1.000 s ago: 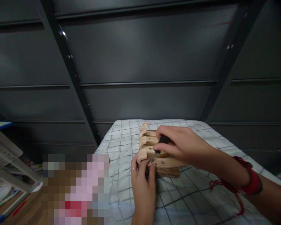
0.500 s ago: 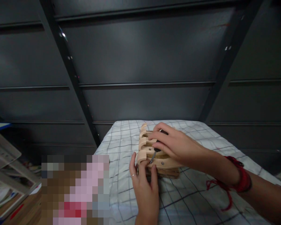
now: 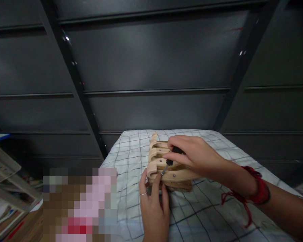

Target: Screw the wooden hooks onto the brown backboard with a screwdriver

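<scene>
A light wooden piece with several hooked prongs [image 3: 164,164] lies on a white checked cloth [image 3: 192,208]. My right hand [image 3: 194,156] is closed on a small screwdriver with a black handle [image 3: 171,160], its metal tip pressed onto the wood near a screw. My left hand [image 3: 154,198], with a ring on one finger, grips the near edge of the wooden piece and holds it still. A red band is wound round my right wrist.
The cloth covers a padded surface that runs away from me to a dark metal panelled wall [image 3: 151,67] with slanted struts. At the left lie newspapers [image 3: 5,181] on a wooden surface, beside a blurred-out patch.
My right hand turned the screwdriver: its fingers shifted over the handle and came back to the same grip. The wooden piece and my left hand stayed nearly in place.
</scene>
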The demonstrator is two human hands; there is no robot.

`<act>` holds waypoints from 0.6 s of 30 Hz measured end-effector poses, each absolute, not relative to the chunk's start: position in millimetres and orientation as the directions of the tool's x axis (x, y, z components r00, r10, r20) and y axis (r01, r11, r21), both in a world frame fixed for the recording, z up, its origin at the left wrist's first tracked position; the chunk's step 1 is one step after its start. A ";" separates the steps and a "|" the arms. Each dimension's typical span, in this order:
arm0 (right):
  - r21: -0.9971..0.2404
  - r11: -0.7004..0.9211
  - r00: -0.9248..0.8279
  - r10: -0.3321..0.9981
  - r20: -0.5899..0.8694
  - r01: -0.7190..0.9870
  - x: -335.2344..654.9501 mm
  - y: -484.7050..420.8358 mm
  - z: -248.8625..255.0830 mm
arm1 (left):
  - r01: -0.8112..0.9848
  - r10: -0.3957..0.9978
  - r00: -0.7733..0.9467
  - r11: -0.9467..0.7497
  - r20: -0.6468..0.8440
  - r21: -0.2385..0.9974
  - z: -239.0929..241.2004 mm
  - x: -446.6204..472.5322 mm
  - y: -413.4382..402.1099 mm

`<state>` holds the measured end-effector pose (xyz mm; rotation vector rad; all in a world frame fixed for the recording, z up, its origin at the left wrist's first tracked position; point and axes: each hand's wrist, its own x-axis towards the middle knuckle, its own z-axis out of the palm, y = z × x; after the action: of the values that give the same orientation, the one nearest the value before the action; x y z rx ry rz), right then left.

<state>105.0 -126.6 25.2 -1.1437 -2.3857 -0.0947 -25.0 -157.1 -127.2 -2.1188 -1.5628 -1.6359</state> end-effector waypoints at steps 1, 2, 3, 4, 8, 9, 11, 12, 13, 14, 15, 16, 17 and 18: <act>-0.139 0.681 -0.567 0.691 0.449 0.719 106.2 -127.3 25.7 | 0.709 0.671 -0.063 -0.491 0.739 0.506 -128.2 -25.1 -157.4; -0.137 0.722 -0.615 0.660 0.432 0.679 108.1 -128.6 26.9 | 0.705 0.677 -0.059 -0.491 0.733 0.511 -129.3 -25.3 -157.7; -0.139 0.762 -0.667 0.627 0.403 0.633 110.4 -130.3 28.6 | 0.702 0.685 -0.055 -0.491 0.727 0.516 -130.4 -25.6 -158.0; -0.144 0.794 -0.714 0.597 0.365 0.591 112.9 -132.1 30.7 | 0.699 0.692 -0.050 -0.491 0.720 0.520 -131.6 -26.0 -158.3; -0.138 0.810 -0.748 0.581 0.320 0.570 117.2 -137.2 36.1 | 0.684 0.707 -0.047 -0.492 0.706 0.538 -136.3 -27.3 -160.3; -0.117 0.783 -0.715 0.609 0.343 0.611 116.2 -137.1 35.4 | 0.679 0.714 -0.048 -0.489 0.699 0.547 -137.2 -27.5 -160.8; -0.061 0.695 -0.620 0.675 0.400 0.717 111.8 -135.7 31.3 | 0.674 0.727 -0.051 -0.481 0.685 0.561 -138.7 -27.7 -161.3; -0.021 0.642 -0.574 0.699 0.426 0.767 109.1 -134.6 28.4 | 0.674 0.731 -0.051 -0.477 0.680 0.564 -139.2 -27.7 -161.3; 0.025 0.591 -0.536 0.712 0.454 0.806 106.3 -133.4 25.4 | 0.675 0.733 -0.050 -0.475 0.678 0.564 -139.6 -27.8 -161.2; 0.072 0.545 -0.507 0.714 0.482 0.835 103.9 -132.3 22.6 | 0.677 0.732 -0.049 -0.476 0.679 0.562 -140.0 -27.9 -161.1; 0.112 0.509 -0.490 0.710 0.505 0.853 101.9 -131.6 20.4 | 0.678 0.730 -0.048 -0.477 0.681 0.559 -140.2 -28.0 -160.9; 0.146 0.498 -0.495 0.699 0.515 0.855 100.7 -131.3 18.7 | 0.679 0.728 -0.046 -0.479 0.684 0.556 -140.4 -28.1 -160.8; 0.168 0.514 -0.520 0.683 0.512 0.841 100.3 -131.5 17.9 | 0.680 0.729 -0.046 -0.479 0.683 0.556 -140.7 -28.2 -160.8; 0.173 0.557 -0.561 0.664 0.494 0.812 100.7 -132.2 17.8 | 0.681 0.728 -0.047 -0.477 0.684 0.555 -140.9 -28.3 -160.9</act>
<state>100.7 -132.2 17.8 -1.2042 -2.4217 -0.5481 -28.3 -160.9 -140.9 -2.1991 -1.6280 -1.6348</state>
